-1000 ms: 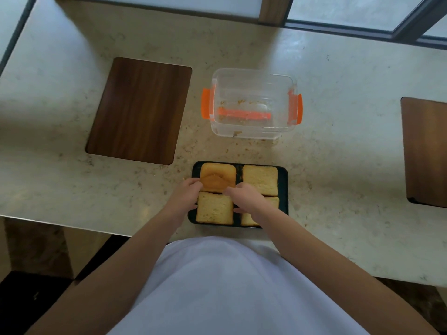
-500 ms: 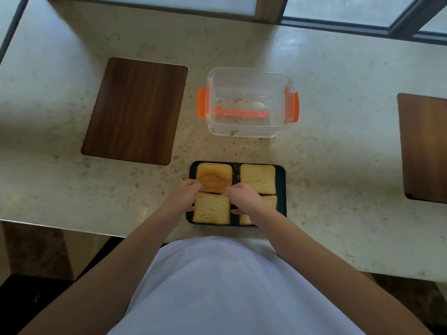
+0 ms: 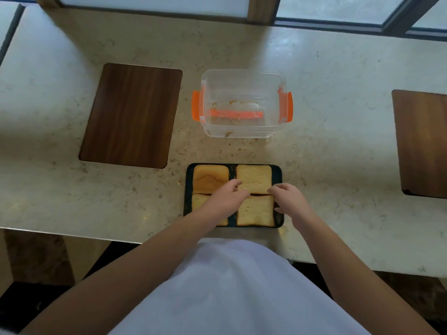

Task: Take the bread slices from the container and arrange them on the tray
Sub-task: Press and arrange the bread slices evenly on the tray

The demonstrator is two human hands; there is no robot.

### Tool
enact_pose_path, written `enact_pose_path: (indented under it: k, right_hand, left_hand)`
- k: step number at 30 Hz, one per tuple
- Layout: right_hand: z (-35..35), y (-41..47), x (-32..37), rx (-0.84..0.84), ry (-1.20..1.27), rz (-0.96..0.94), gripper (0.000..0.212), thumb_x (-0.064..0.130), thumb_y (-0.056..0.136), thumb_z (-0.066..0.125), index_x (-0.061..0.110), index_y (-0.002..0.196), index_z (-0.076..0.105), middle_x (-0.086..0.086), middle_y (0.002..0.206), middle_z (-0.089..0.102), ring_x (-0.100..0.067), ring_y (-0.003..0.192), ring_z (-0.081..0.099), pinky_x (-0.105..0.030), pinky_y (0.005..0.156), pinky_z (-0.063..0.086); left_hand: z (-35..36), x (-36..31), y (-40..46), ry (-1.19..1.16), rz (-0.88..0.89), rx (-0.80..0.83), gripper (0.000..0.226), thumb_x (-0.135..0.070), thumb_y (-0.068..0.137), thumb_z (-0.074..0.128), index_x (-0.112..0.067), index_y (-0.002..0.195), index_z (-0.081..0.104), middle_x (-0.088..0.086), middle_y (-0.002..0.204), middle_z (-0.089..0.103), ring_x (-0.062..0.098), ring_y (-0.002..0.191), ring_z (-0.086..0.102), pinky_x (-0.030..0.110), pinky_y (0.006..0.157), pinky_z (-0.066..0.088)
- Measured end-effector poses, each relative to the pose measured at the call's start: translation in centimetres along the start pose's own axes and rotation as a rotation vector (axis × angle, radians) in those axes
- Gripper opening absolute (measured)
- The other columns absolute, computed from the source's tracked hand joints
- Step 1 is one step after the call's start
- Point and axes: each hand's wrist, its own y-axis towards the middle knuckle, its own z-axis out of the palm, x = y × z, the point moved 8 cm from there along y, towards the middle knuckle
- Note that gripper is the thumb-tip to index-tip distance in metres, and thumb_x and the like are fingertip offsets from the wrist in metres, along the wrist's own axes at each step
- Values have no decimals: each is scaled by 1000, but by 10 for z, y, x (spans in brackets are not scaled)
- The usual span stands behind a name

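A dark wooden inset (image 3: 131, 116) lies toward the left of the pale stone counter (image 3: 338, 151), with bare stone around it. Beyond the tray, the clear container (image 3: 242, 102) with orange clips holds only crumbs. At the counter's near edge the dark tray (image 3: 278, 170), long axis left to right, carries four bread slices (image 3: 254, 180) two by two, flat. The left hand (image 3: 225, 199), fingers loosely curled, touches the far-right slice's near-left corner; the right hand (image 3: 287, 199), likewise curled, touches its near-right corner. Another wooden inset (image 3: 420, 143) lies at the right edge.
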Motion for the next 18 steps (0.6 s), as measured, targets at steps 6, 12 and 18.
enact_pose_path:
  k: [6,12,18]
  right_hand:
    - [2,-1,-8,60,-46,24,28,29,97,59,14,120,60,-3,101,63,-8,83,56,-34,79,57]
    - [2,0,-7,91,-3,34,43,28,96,57,12,136,59,5,99,60,-7,91,57,-33,78,54]
    - [3,0,-8,96,-16,24,43,29,97,57,12,137,58,5,99,60,-9,92,57,-37,82,57]
  left_hand:
    - [13,-3,14,106,13,-31,70,-41,91,51,-32,157,29,7,162,33,18,116,51,32,82,45]
    - [15,-5,18,26,-19,-34,66,-34,94,54,-30,156,32,-15,102,52,3,86,52,33,79,54]
    - [13,-5,21,-22,-46,-39,61,-37,97,53,-28,155,36,-11,106,54,12,99,53,33,83,51]
